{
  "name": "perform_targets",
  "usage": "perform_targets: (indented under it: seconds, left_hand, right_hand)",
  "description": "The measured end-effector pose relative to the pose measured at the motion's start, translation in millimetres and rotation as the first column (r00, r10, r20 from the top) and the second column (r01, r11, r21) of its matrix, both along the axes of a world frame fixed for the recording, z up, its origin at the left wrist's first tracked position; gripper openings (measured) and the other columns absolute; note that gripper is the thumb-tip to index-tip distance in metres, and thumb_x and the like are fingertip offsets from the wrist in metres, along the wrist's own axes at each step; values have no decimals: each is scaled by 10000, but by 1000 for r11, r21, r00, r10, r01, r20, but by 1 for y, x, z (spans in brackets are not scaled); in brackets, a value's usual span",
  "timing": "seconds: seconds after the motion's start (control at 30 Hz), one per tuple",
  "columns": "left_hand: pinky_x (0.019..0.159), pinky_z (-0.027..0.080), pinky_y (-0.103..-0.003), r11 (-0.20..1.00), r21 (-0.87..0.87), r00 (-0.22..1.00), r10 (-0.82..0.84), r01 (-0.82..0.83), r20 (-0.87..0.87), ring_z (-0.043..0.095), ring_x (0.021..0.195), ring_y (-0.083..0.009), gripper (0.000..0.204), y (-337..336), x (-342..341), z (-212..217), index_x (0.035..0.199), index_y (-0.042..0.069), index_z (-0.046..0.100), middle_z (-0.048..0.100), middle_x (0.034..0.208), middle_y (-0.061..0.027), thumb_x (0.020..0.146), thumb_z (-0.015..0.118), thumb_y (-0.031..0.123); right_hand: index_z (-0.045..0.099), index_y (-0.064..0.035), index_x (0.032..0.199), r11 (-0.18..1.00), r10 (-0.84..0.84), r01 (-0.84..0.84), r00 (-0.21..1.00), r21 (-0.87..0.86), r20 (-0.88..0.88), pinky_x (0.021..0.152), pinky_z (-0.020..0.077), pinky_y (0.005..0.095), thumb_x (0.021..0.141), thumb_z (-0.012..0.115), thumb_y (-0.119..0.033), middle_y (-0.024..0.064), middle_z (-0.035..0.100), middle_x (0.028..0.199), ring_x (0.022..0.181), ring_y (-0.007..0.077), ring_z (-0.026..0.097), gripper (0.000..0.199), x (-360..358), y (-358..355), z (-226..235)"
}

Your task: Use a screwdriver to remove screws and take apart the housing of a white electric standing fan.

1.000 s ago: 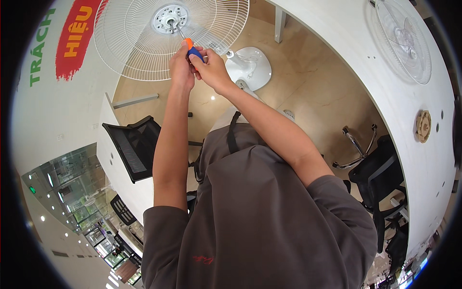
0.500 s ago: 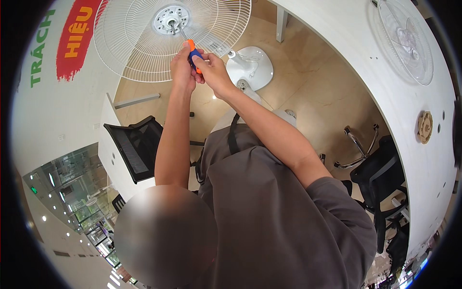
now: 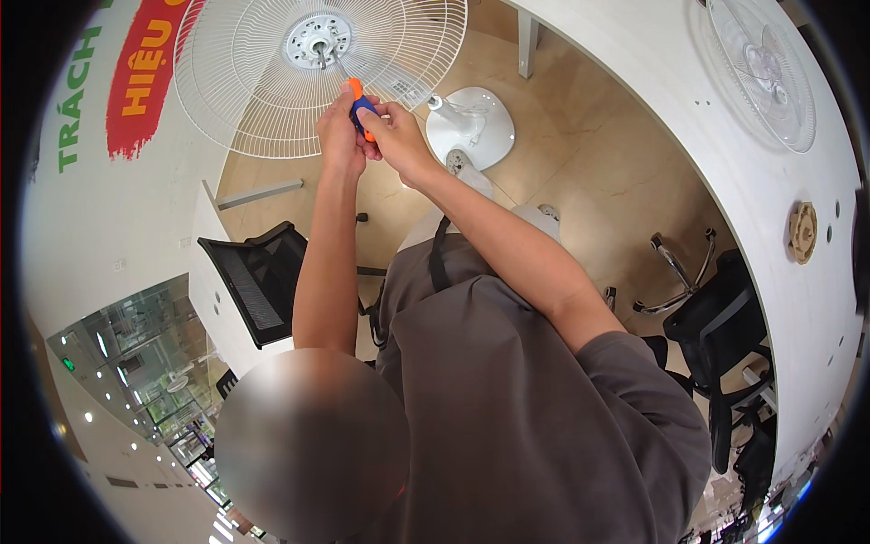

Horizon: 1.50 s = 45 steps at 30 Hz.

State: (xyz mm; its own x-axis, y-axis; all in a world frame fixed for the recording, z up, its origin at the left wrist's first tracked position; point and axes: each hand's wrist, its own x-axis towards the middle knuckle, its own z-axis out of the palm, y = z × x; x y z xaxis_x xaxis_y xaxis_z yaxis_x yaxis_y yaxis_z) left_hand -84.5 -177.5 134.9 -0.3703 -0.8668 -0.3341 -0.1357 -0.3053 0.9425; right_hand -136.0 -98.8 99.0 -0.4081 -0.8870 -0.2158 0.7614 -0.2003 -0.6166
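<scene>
Both my hands are closed around the blue and orange handle of a screwdriver (image 3: 364, 111). My left hand (image 3: 341, 134) wraps the handle from the left. From the other side, my right hand (image 3: 400, 138) grips it with the thumb laid along it. The metal shaft points up to the round white motor plate (image 3: 294, 43) at the middle of a white wire fan grille (image 3: 222, 104); whether its tip sits in a screw I cannot tell. A bare metal spindle sticks out of the plate's centre. The fan's white base (image 3: 494, 127) stands on the floor beyond my right hand.
A curved white table (image 3: 671, 54) runs along the right, bearing another round fan grille with clear blades (image 3: 766, 68) and a brown round part (image 3: 801, 233). Black chairs stand at left (image 3: 263, 281) and right (image 3: 716, 317). A metal table leg (image 3: 528, 45) rises behind the fan base.
The whole view has shifted slightly. My hands keep the same hold on the screwdriver, which still points at the motor plate.
</scene>
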Motion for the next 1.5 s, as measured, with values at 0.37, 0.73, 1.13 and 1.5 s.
perform_targets:
  seconds: [0.37,0.73,1.13,1.5]
  left_hand:
    - [260,366,-259,1000,-4,999,20,-20,-34,500,383,-135,393,1,1,-2,904,-33,576,622,681,-119,967,514,350]
    - [278,375,-250,1000,7,1000,20,-20,-23,518,404,-137,392,-1,2,-1,888,-34,588,621,674,-112,965,518,344]
    - [439,441,-228,988,-124,994,96,-89,47,546,519,-102,299,-6,-4,8,882,-21,601,617,702,-73,906,653,272]
    - [494,424,-220,961,-267,970,135,-79,200,531,575,-78,387,-13,-5,17,978,-78,635,614,750,-46,840,737,269]
  right_hand:
    - [488,49,1070,1000,-4,4,999,7,-39,438,357,227,926,581,-211,51,560,695,480,76,474,311,1,0,2]
    - [491,52,1078,1000,27,-28,999,14,19,439,359,230,930,571,-215,46,546,707,483,83,481,316,2,-1,3]
    - [487,-27,898,974,166,-129,965,-186,201,485,390,242,986,466,-328,70,531,722,527,116,473,314,1,-4,-8]
    - [502,-23,939,897,353,-185,846,-402,400,525,404,263,1010,401,-298,85,559,751,565,136,486,302,-4,-11,-12]
